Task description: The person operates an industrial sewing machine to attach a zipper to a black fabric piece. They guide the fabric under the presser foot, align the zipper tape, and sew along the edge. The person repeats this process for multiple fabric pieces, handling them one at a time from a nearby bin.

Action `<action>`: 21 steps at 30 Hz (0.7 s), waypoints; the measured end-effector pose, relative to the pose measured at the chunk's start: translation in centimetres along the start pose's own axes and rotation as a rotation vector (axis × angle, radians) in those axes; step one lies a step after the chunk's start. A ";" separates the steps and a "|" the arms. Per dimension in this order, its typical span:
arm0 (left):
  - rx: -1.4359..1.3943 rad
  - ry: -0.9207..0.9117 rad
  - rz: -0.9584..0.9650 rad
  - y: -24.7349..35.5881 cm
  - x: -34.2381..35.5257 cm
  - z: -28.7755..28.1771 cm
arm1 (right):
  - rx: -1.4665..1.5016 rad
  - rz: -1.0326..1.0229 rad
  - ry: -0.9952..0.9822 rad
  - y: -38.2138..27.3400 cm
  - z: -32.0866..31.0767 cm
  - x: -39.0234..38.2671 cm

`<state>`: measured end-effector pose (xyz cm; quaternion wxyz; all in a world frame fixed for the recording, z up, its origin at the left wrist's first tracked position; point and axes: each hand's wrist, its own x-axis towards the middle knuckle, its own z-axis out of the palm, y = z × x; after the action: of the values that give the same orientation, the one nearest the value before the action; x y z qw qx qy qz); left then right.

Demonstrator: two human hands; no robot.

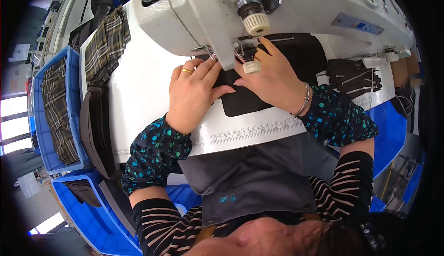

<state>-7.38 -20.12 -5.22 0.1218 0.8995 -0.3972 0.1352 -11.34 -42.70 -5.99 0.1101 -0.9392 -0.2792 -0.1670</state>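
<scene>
A piece of black fabric lies on the white table of a sewing machine, partly under the machine head. My left hand, with a gold ring, rests beside the needle area, its fingers stretched forward and its thumb on the cloth's left edge. Across the cloth lies my right hand, palm down, fingers spread, with a silver bracelet at the wrist. Its thumb tip comes close to the left thumb. The machine head hides the needle and some fingertips.
Plaid fabric and a stack of dark cut pieces lie at the table's left edge. Blue bins stand beyond them. Dark strips lie at the right. A ruler scale runs along the front edge.
</scene>
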 end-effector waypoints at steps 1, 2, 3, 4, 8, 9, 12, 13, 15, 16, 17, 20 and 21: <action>0.027 -0.013 -0.003 0.0 -0.2 0.0 | -0.015 -0.005 -0.003 -0.1 0.1 0.0; 0.054 -0.027 -0.006 -0.1 -0.3 0.0 | -0.030 -0.009 -0.005 -0.1 0.2 0.0; 0.082 -0.040 -0.008 -0.1 -0.4 0.0 | -0.046 -0.014 -0.008 -0.2 0.3 0.1; 0.072 -0.034 0.004 0.1 -0.3 -0.1 | -0.047 -0.011 0.000 -0.1 0.4 0.1; 0.069 -0.029 0.031 0.3 -0.1 -0.2 | -0.050 -0.012 0.025 -0.2 0.5 -0.2; 0.059 -0.035 0.031 0.3 0.1 -0.3 | -0.047 -0.020 0.027 -0.1 0.6 -0.3; 0.095 -0.088 0.012 0.2 0.1 -0.5 | -0.033 -0.030 0.041 0.0 0.8 -0.4; 0.099 -0.083 0.014 0.2 0.1 -0.5 | -0.027 -0.034 0.049 0.1 0.8 -0.4; 0.098 -0.072 0.017 0.2 0.1 -0.5 | -0.038 -0.038 0.057 0.0 0.9 -0.4; 0.090 -0.064 0.017 0.2 0.2 -0.4 | -0.045 -0.040 0.058 0.0 0.9 -0.4; 0.081 -0.057 0.016 0.2 0.2 -0.4 | -0.052 -0.037 0.050 0.0 0.9 -0.4; 0.091 -0.055 0.020 0.2 0.1 -0.1 | -0.063 -0.037 0.039 0.1 0.8 -0.2; 0.091 -0.049 0.025 0.2 0.1 -0.1 | -0.061 -0.039 0.040 0.1 0.8 -0.3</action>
<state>-7.48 -20.22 -5.07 0.0692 0.9021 -0.4047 0.1326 -11.31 -42.66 -6.85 0.0837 -0.9330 -0.2900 -0.1961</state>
